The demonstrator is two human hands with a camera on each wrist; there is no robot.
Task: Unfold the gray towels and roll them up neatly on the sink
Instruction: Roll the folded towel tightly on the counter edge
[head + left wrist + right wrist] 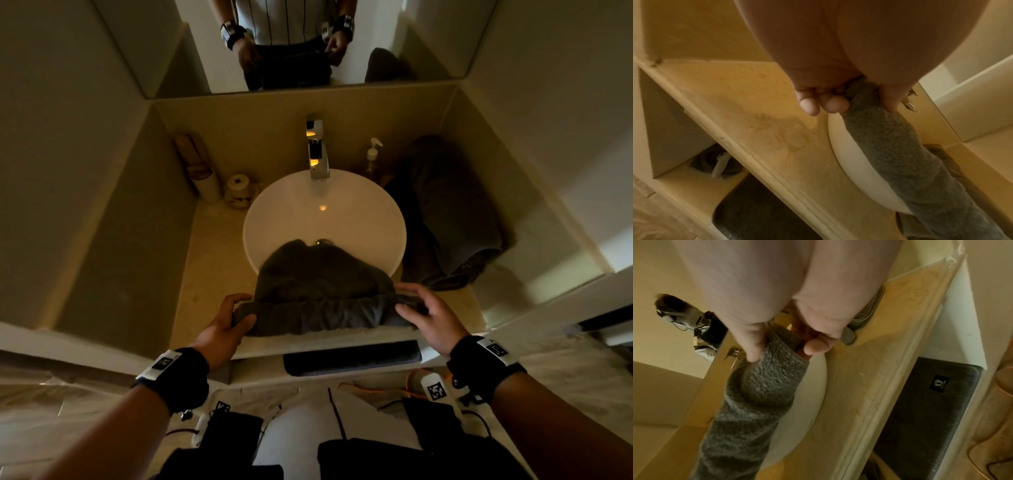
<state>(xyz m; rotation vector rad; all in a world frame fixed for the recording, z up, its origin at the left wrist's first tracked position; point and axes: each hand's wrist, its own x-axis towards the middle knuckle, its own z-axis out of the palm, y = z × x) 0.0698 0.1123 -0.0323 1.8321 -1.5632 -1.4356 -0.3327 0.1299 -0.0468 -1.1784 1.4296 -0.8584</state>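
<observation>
A gray towel (322, 291) lies over the near rim of the round white sink basin (291, 205), its near edge bunched into a partial roll along the counter front. My left hand (227, 317) grips the roll's left end; in the left wrist view the towel (890, 146) passes between thumb and curled fingers (809, 105). My right hand (424, 308) pinches the right end, and the right wrist view shows the towel (760, 386) between its thumb and fingers (816, 345). The towel's far part hangs inside the basin.
A chrome faucet (317, 154) stands behind the basin. More gray towels (448, 212) lie piled on the counter to the right, beside a soap dispenser (372, 154). Jars (238, 192) stand at the back left. A dark mat (352, 358) fills the shelf below.
</observation>
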